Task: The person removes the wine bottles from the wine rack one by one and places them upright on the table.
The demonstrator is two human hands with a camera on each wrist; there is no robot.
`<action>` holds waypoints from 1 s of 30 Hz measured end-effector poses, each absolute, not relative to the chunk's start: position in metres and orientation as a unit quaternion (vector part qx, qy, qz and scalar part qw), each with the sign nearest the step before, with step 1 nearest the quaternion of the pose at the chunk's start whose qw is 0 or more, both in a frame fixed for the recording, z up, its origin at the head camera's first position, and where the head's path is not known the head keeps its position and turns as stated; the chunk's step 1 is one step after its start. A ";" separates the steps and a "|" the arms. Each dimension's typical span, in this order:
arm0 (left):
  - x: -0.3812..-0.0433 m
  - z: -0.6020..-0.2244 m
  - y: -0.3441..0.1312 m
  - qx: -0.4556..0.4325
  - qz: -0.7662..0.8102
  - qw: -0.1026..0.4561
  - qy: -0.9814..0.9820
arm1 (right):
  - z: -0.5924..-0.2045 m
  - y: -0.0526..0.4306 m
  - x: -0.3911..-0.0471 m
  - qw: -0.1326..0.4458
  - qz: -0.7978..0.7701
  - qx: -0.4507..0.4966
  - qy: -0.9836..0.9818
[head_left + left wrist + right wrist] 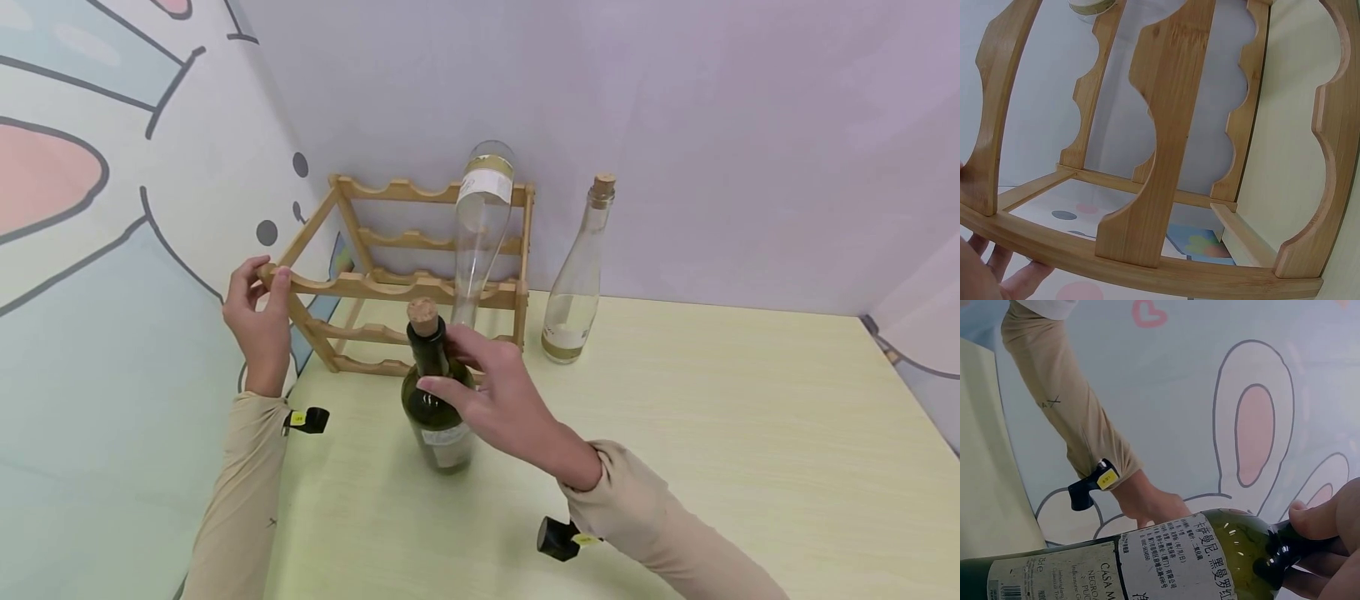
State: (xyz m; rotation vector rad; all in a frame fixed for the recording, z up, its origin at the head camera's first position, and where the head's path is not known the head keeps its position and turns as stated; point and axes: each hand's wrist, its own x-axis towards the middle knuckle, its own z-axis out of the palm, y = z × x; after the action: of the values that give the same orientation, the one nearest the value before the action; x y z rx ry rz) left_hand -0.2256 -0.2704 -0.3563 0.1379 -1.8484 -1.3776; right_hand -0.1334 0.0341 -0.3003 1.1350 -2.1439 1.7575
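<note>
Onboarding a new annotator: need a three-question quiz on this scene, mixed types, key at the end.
1. True or false: the left hand touches a corner of the wooden rack.
2. Fill in: the right hand holds the green bottle by its ____.
3. Multiple choice: in the head view, the upright clear bottle stands
A) left of the rack
B) inside the rack
C) right of the rack

Key: 1 true; 2 neck; 3 C.

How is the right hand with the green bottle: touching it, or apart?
Touching. The right wrist view shows it: the right hand grips the green bottle around its neck.
</note>
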 end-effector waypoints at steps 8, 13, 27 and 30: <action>-0.226 -0.357 -0.270 0.055 -0.542 0.408 -0.732 | -0.298 0.045 -0.134 0.062 0.586 0.366 -0.720; -0.226 -0.357 -0.270 0.051 -0.544 0.411 -0.730 | -0.298 0.052 -0.134 0.065 0.587 0.357 -0.724; -0.227 -0.358 -0.270 0.051 -0.541 0.414 -0.730 | -0.295 0.069 -0.134 0.067 0.581 0.331 -0.741; -0.228 -0.358 -0.270 0.050 -0.541 0.414 -0.731 | -0.295 0.072 -0.134 0.073 0.577 0.328 -0.745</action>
State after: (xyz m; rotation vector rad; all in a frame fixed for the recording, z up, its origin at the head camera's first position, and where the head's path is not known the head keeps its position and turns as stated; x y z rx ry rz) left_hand -0.2275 -0.2704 -0.3581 0.1252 -1.8367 -1.3597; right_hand -0.1340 0.0719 -0.2946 0.9837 -2.2364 1.7315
